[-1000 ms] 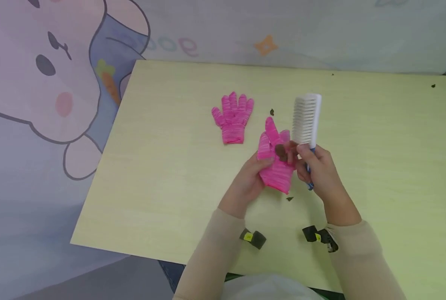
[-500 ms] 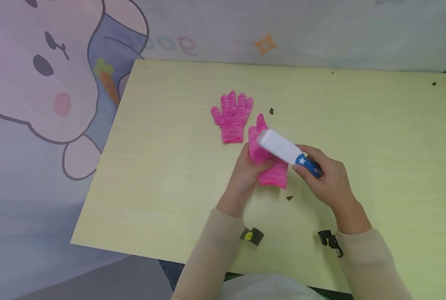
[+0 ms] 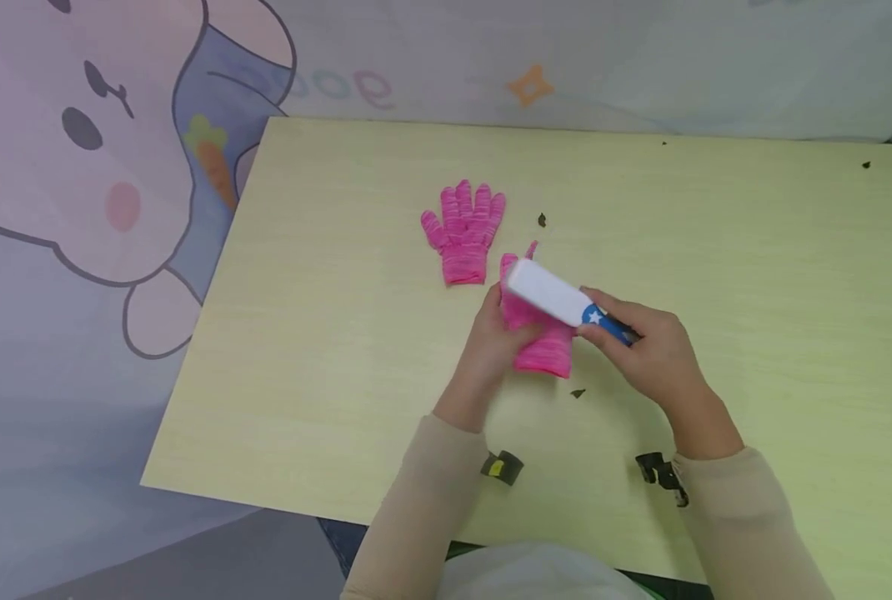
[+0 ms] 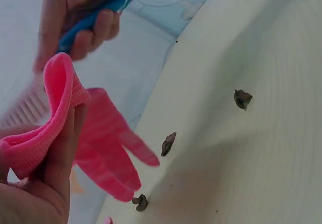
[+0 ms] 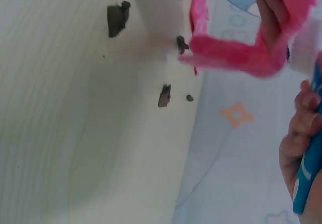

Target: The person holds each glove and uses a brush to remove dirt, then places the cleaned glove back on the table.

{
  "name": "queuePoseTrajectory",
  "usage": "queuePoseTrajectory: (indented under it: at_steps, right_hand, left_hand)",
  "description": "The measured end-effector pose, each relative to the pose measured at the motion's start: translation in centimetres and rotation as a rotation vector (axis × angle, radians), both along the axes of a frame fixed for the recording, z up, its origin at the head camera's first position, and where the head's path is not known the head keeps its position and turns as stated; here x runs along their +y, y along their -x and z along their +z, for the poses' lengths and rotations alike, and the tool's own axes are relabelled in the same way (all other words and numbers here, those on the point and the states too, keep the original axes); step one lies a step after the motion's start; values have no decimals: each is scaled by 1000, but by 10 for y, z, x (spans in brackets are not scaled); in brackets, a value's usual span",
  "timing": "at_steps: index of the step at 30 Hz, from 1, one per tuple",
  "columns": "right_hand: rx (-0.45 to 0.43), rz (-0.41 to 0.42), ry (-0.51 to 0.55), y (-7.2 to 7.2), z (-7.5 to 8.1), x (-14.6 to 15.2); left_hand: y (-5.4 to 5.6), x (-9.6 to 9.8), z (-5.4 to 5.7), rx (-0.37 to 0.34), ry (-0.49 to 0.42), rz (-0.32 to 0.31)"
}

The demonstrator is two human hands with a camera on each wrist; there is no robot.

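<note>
In the head view my left hand (image 3: 488,350) grips a pink knitted glove (image 3: 542,358) above the table, thumb on top near the cuff. My right hand (image 3: 652,346) holds the blue handle of a white-backed brush (image 3: 547,293), whose head lies across the glove and hides much of it. Bristles are faintly visible, blurred, in the left wrist view, where the held glove (image 4: 103,138) has its cuff gaping toward the camera and fingers dangling. The right wrist view shows curled fingers around the brush handle (image 5: 308,168). Another pink glove (image 3: 464,233) lies flat, palm area showing, left of the hands.
Several dark brown flakes lie about the pale table (image 3: 326,333), including one flake (image 3: 542,220) beyond the hands and one flake (image 3: 578,393) nearer. A printed cloth wall (image 3: 431,58) stands behind the table's far edge. Black straps (image 3: 502,467) show by the sleeves.
The brush has swung from upright, bristles showing, to lying across the held glove, then shifted slightly left. A brown piece seen on the glove at first is out of sight.
</note>
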State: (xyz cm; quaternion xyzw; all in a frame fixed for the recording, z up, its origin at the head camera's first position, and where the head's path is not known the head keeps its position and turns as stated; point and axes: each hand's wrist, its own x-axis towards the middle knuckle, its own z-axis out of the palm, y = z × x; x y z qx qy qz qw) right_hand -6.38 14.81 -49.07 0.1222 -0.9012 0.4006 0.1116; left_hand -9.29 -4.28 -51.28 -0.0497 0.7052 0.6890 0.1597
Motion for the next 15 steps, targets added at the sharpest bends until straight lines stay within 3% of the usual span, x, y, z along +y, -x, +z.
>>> queuePoseTrajectory:
  at_steps: [3, 6, 9, 12, 15]
  right_hand:
    - [17, -42, -88, 3, 1, -1]
    - [-57, -91, 8, 5, 3, 2]
    - [-113, 2, 5, 5, 5, 1]
    - [-80, 60, -94, 6, 4, -4]
    - [-61, -39, -131, 7, 6, -6]
  left_hand:
    - [0, 0, 0, -10, -34, -30]
    - [0, 0, 0, -30, -52, -37]
    - [-1, -2, 0, -20, -53, -26]
    - [0, -2, 1, -4, -50, -29]
    - [1, -2, 2, -27, -38, -37]
